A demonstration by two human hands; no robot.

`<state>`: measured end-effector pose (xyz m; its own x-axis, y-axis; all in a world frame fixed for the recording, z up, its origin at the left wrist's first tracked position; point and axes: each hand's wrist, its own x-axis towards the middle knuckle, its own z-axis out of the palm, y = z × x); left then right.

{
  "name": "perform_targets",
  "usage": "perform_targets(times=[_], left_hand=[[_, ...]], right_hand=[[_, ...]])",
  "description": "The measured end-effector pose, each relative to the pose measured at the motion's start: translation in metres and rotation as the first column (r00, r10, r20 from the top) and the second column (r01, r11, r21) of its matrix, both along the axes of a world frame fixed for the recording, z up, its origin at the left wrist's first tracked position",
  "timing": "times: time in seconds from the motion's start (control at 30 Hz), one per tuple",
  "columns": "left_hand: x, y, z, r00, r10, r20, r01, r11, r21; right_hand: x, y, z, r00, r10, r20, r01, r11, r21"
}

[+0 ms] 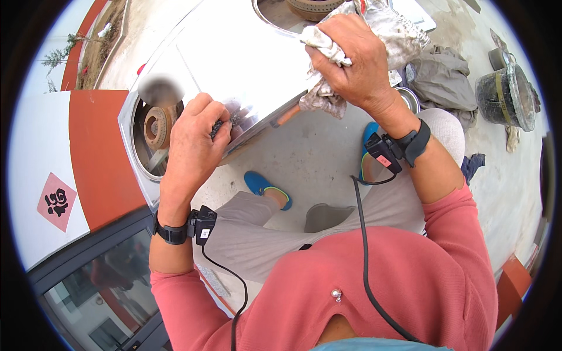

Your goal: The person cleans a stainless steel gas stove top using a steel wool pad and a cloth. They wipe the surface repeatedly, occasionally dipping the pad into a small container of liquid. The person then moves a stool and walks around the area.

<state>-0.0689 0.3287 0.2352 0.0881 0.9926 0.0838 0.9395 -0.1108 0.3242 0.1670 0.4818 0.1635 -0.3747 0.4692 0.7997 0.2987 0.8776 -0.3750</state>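
Before me is a shiny stainless-steel gas stove top (pixel 246 52) that reflects my fingers. My left hand (pixel 191 136) pinches a dark wad of scouring wool (pixel 217 128) at the stove's near edge, beside the left burner (pixel 157 128). This burner is brown and rusty-looking, set in a round opening. In my right hand (pixel 358 66) is a bunched, stained white rag (pixel 324 97), hanging over the front edge toward the right end. A second burner (pixel 314 8) shows past the rag, partly cut off by the picture's top.
A dark bucket with a yellow band (pixel 498 96) stands on the concrete floor at right. Nearer lie a heap of grey cloth (pixel 441 77) and a metal bowl (pixel 410 100). Black cables (pixel 364 245) run from both wrist devices. A red-and-white wall (pixel 103 149) rises at left.
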Motion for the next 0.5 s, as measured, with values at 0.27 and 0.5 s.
perform_targets(times=[0.27, 0.5], left_hand=[[0.002, 0.012, -0.006, 0.999, -0.047, 0.013, 0.047, 0.999, -0.023], [0.004, 0.009, -0.005, 0.999, 0.031, 0.04, -0.03, 0.999, -0.028]], right_hand=[[-0.001, -0.001, 0.0, 1.0, 0.006, -0.009, -0.006, 1.0, 0.003], [-0.004, 0.001, -0.005, 1.0, -0.022, -0.012, 0.022, 1.0, -0.02]])
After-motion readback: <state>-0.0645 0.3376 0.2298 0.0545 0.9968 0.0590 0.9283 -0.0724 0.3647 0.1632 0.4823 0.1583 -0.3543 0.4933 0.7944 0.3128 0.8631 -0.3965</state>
